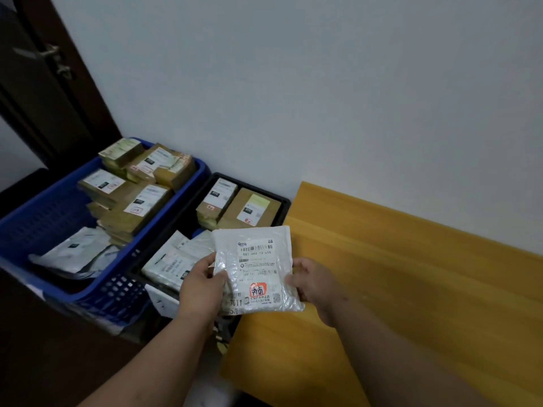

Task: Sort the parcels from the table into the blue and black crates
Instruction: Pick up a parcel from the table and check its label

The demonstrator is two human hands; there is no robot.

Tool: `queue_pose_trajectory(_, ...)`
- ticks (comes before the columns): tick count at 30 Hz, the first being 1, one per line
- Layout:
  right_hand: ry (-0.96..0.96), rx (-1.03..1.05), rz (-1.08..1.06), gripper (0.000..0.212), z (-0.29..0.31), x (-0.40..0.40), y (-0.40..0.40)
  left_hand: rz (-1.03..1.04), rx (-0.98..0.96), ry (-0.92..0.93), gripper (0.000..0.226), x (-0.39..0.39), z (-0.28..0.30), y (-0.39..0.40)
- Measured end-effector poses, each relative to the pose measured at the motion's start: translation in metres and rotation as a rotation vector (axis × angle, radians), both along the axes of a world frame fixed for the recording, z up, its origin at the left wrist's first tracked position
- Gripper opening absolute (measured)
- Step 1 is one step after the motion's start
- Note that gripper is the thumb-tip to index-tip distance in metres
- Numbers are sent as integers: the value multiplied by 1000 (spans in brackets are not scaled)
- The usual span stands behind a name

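Behind parcel (257,268): both grips' fingertips, hidden.

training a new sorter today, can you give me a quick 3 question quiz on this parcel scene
1. True or false: only one hand holds the white padded parcel.
2. Which crate stands nearer the yellow table? A) blue crate B) black crate
3. Fill in: the brown parcels in both crates are ____ boxes.

Key
1. False: the left hand grips its left edge and the right hand its right edge.
2. B: the black crate sits right beside the table, with the blue crate on its far side.
3. Cardboard, as on the labelled box in the black crate.
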State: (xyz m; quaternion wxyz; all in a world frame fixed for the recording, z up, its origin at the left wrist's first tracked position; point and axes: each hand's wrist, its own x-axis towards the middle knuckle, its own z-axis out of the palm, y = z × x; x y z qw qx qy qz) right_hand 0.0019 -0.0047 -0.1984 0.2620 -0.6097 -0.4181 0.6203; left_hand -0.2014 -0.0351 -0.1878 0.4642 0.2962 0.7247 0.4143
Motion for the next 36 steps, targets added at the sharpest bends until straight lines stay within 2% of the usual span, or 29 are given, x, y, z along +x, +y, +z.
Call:
queue_pose_trajectory(7, -38, 9, 18, 17, -18, -124, 5, 7, -74, 22, 37, -120, -11, 4)
queue_pose_trajectory(14, -188, 23, 126, 17, -16, -188, 34, -28, -173, -10, 50, -185, -14, 15)
queue_pose_trajectory(16, -186, 31, 182, 24, -13, -204, 51, -9, -186, -18, 59, -198, -12, 24)
queue_pose_trajectory(22, -123, -11, 324, 46, -11, -247, 86, 85, -212, 23, 66, -232, -4, 41)
queue_pose_trajectory(27, -278, 99, 487, 71, -18, -291, 97, 152, -223, 159, 78, -270, -12, 54)
queue_pose_trajectory(29, -296, 124, 528, 68, -23, -314, 102, 182, -231, 166, 73, -293, -21, 63)
queue_pose_trajectory(32, -359, 168, 588, 52, -29, -364, 118, 202, -238, 211, 45, -340, -35, 83)
queue_pose_trajectory(34, -398, 179, 605, 42, -32, -405, 128, 153, -240, 300, 27, -380, -42, 99)
queue_pose_trajectory(36, -371, 150, 582, 38, -40, -447, 134, 55, -242, 412, 21, -425, -49, 114)
